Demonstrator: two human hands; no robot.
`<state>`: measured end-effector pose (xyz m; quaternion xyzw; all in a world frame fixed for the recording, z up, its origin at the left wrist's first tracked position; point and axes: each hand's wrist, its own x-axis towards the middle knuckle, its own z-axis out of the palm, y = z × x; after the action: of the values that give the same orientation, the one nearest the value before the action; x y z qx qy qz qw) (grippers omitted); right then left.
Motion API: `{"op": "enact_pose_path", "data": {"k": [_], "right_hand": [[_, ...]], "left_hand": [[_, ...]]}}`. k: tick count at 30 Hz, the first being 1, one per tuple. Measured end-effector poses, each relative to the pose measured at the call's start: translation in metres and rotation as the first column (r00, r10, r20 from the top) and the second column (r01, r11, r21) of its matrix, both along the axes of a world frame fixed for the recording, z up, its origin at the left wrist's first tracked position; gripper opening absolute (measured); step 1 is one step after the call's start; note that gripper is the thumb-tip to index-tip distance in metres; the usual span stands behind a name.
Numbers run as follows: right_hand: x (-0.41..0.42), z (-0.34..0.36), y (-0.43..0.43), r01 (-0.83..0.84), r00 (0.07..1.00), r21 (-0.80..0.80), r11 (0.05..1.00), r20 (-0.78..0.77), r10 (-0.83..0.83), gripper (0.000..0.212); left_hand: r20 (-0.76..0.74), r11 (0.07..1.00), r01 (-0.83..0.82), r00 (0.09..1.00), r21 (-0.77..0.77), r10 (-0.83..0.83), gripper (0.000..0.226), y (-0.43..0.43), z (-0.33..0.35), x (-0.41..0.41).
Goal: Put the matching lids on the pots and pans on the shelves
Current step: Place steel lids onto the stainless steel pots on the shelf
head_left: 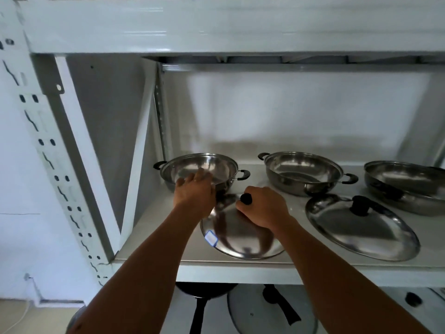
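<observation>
2 forearms reached onto the shelf: the right hand clamped the knob of the front lid, while the left hand seemingly gripped the rim of the leftmost pot

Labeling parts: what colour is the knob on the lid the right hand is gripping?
Black knob, on a shiny steel lid; head view, the right hand partly covers it.
</observation>
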<state>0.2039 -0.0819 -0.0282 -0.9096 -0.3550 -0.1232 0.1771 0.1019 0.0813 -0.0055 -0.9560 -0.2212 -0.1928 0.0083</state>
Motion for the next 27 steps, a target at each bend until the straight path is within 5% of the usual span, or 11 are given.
{"op": "enact_pose_path", "data": {"k": [7,15,18,27], "right_hand": [[0.002,0.016,-0.025,0.007,0.999,0.057,0.998,0.036,-0.009,0.031],[-0.018,0.081,-0.049,-0.035,0.998,0.081,0.996,0.063,0.03,0.04],[-0.021,0.107,-0.044,-0.04,0.998,0.21,0.977,0.064,0.027,0.018],[0.004,0.142,0.027,-0.029,0.997,0.364,0.931,0.075,0.002,0.036]], "left_hand": [[-0.014,0.997,-0.024,1.0,0.067,0.025,0.041,0.043,0.008,-0.005],[0.08,0.964,0.259,0.961,0.065,-0.264,0.032,0.062,-0.008,-0.002],[0.2,0.958,0.285,0.938,0.023,-0.284,0.023,0.062,-0.023,0.001],[0.433,0.913,0.402,0.812,0.071,-0.391,0.011,0.009,-0.037,-0.017]]}}
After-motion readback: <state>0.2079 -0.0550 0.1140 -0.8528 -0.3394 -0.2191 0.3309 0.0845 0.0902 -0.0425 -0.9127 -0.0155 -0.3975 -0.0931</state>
